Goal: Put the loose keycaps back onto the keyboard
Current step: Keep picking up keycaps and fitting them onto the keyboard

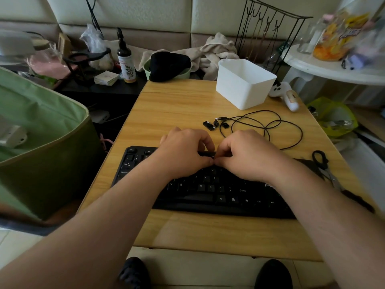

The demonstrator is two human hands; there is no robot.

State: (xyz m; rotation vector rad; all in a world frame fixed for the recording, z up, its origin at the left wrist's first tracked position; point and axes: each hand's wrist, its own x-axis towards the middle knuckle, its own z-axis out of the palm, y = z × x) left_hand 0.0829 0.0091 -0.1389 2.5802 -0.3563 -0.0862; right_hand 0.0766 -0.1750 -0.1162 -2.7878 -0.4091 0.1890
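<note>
Behind keyboard: three loose keycaps.

Loose keycaps lie behind keyboard, before bin.

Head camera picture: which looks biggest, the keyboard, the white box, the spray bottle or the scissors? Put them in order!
1. keyboard, biggest by far
2. white box
3. spray bottle and scissors: these look about alike, and the scissors lie nearer the camera and partly behind the right arm, so I will not rank them.
</note>
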